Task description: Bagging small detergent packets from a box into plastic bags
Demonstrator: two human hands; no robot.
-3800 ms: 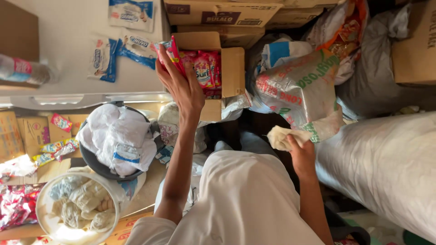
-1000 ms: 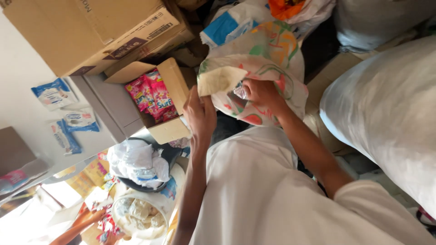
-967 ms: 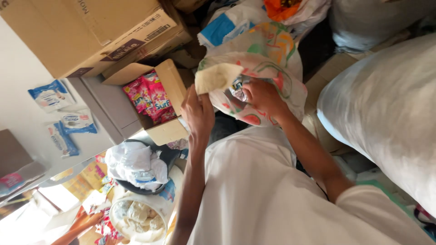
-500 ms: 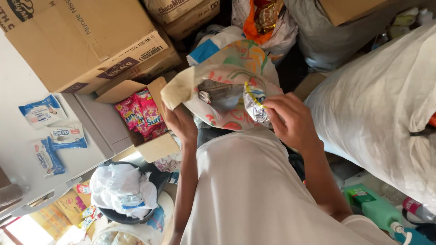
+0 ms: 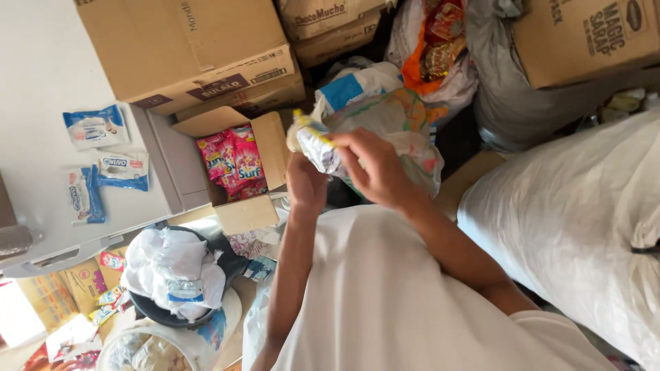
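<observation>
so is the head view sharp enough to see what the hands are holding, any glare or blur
Head view: mostly sharp; the right hand and left hand are only slightly soft around a shiny silver sachet, which catches a little glare. The bottom-left corner by the white surface is blown out bright, the gap between the cardboard boxes falls into dark shadow, and the white sack is evenly lit.

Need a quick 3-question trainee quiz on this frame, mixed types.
1. True or false: the right hand holds a silver packet.
2. The pink sachets sit in: A) a dark basin B) an open carton C) a grey sack.
3. Fill in: the left hand is at the printed plastic ____.

Key: 1 true; 2 B, the open carton; 3 bag.
</observation>
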